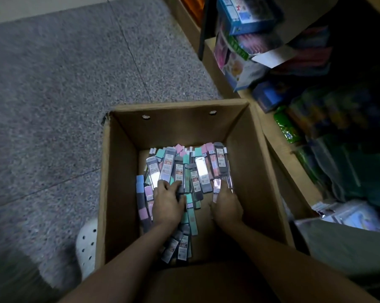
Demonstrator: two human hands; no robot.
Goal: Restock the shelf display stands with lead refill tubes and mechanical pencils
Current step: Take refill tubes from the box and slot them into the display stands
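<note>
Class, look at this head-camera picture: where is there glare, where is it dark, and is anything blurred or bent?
Head view: glare whitens several lead tubes in the cardboard box; the shelf goods at right sit in deep shadow and look smeared; the floor tile lines curve from the wide lens.

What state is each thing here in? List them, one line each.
cardboard box: open at the top, standing on the floor.
lead refill tubes: loose pile on the box bottom, capped.
left hand: down in the box, fingers on the tubes.
right hand: down in the box, fingers on a clear tube.
white shoe: on the floor beside the box.
</note>
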